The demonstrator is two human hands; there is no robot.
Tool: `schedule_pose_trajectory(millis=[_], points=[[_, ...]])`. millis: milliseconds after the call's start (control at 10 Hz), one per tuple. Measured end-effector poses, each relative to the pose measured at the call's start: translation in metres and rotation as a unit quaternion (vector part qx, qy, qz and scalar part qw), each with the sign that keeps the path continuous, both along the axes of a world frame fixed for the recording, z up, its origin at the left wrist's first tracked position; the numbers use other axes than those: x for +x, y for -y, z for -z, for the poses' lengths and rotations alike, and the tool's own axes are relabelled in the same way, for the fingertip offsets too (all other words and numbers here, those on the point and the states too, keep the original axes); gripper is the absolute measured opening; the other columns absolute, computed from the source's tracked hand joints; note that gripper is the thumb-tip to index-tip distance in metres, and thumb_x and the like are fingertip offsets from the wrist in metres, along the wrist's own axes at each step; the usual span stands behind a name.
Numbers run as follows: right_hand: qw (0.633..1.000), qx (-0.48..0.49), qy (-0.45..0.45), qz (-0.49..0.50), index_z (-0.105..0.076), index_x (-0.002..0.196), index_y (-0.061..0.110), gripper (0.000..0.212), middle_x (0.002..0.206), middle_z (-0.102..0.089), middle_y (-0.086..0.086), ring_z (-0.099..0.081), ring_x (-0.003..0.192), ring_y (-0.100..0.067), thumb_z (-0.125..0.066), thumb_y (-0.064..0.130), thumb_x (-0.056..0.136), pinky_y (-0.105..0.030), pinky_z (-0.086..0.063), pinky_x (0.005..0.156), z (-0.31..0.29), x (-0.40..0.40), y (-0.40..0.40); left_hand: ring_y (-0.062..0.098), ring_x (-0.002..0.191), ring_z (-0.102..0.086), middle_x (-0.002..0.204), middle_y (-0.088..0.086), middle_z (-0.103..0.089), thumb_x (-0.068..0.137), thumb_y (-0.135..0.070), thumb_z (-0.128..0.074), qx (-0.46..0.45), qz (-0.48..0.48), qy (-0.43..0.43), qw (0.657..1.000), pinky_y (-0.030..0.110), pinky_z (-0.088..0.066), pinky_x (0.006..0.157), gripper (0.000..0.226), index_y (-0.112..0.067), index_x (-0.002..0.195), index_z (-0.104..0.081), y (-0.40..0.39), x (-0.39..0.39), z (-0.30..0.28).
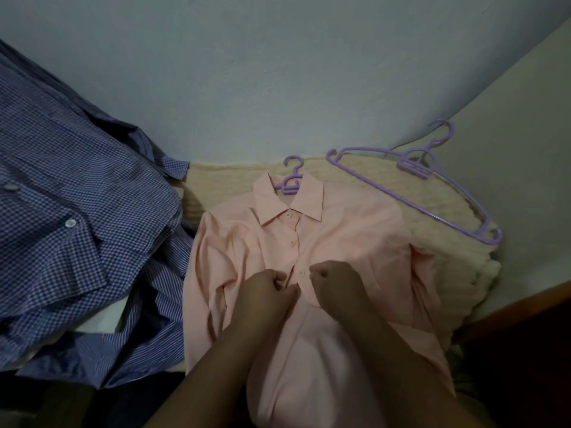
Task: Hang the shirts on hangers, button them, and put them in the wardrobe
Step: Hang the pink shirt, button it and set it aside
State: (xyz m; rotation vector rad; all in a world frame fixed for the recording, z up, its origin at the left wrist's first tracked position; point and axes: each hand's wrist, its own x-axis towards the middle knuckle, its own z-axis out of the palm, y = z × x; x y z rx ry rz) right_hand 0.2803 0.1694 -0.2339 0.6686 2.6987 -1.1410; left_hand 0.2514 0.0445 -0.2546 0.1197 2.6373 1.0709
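Pink shirt (309, 273) on a hanger (290, 180), flat on the cream blanket (438, 217) by the wall. Left hand (268, 288) and right hand (335, 281) pinch the placket at the third button (302, 273) (two above fastened). Risk: slack cloth misaligns the buttonhole. No containers visible.

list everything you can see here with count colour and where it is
pink shirt: 1, pale pink, centre, lying flat on a hanger, upper buttons done
hanger in the shirt: 1, lilac, hook poking out at the collar
spare hangers: apparently 2 stacked, lilac, right of the pink shirt
checked shirt: 1, blue and white, left, heaped
striped shirt: 1, blue and white, under and below the checked one
knitted blanket: 1, cream, under the pink shirt and hangers
wall: 1, pale blue, behind
left hand: pinches the placket
right hand: pinches the placket near a button
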Motion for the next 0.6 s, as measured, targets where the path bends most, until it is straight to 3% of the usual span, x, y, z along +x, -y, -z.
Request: schedule_pose_trajectory(millis=[100, 200, 300, 400, 500, 600], points=[[0.996, -0.082, 0.037, 0.028, -0.065, 0.112, 0.003, 0.029, 0.108, -0.067, -0.014, -0.062, 0.101, -0.028, -0.044, 0.016, 0.096, -0.026, -0.046, 0.082, 0.010, -0.014, 0.009, 0.018, 0.087, -0.065, 0.093, 0.003, -0.072, 0.086, -0.028, -0.062, -0.025, 0.010, -0.001, 1.000, 0.034, -0.053, 0.085, 0.024, -0.013, 0.101, -0.071, -0.007, -0.005, 0.002], [0.981, -0.161, 0.041, 0.097, -0.064, 0.089, 0.012, 0.017, 0.075, -0.060, -0.008, -0.061, 0.076, -0.028, -0.047, 0.013, 0.092, -0.038, -0.054, 0.076, 0.022, -0.020, 0.016, 0.020, 0.062, -0.061, 0.062, 0.006, -0.065, 0.089, -0.023, -0.054, 0.018, -0.006, -0.006, 1.000, 0.042, -0.053, 0.070, 0.029, -0.007, 0.069, -0.068, -0.005, -0.005, 0.012], [0.970, -0.197, 0.043, 0.133, -0.056, 0.070, 0.013, 0.020, 0.060, -0.056, -0.006, -0.064, 0.063, -0.030, -0.050, 0.006, 0.088, -0.041, -0.058, 0.062, 0.027, -0.020, 0.016, 0.014, 0.051, -0.048, 0.050, 0.001, -0.052, 0.089, -0.016, -0.056, 0.086, -0.092, 0.082, 0.989, 0.037, -0.047, 0.060, 0.034, -0.007, 0.056, -0.056, -0.002, -0.003, 0.007], [0.957, -0.244, 0.037, 0.155, -0.054, 0.066, 0.016, 0.025, 0.064, -0.059, -0.006, -0.060, 0.057, -0.023, -0.052, 0.011, 0.090, -0.035, -0.056, 0.057, 0.024, -0.016, 0.017, 0.015, 0.060, -0.055, 0.063, 0.003, -0.057, 0.091, -0.018, -0.058, 0.168, -0.135, 0.135, 0.967, 0.020, -0.045, 0.057, 0.022, -0.005, 0.074, -0.063, 0.001, -0.008, 0.005], [0.947, -0.259, -0.003, 0.192, -0.059, 0.067, 0.014, 0.022, 0.066, -0.062, -0.008, -0.063, 0.060, -0.024, -0.053, 0.004, 0.086, -0.038, -0.059, 0.059, 0.019, -0.010, 0.022, 0.006, 0.041, -0.046, 0.053, -0.001, -0.050, 0.091, -0.017, -0.059, 0.236, -0.139, 0.159, 0.948, 0.013, -0.037, 0.040, 0.023, -0.011, 0.069, -0.058, 0.002, -0.006, 0.003], [0.924, -0.303, -0.046, 0.229, -0.062, 0.068, 0.010, 0.021, 0.066, -0.064, -0.010, -0.065, 0.059, -0.019, -0.053, -0.001, 0.085, -0.036, -0.059, 0.060, 0.015, -0.003, 0.025, 0.010, 0.044, -0.038, 0.053, 0.002, -0.048, 0.089, -0.011, -0.062, 0.280, -0.124, 0.158, 0.939, 0.018, -0.033, 0.043, 0.024, -0.011, 0.065, -0.060, 0.001, 0.000, 0.009]])
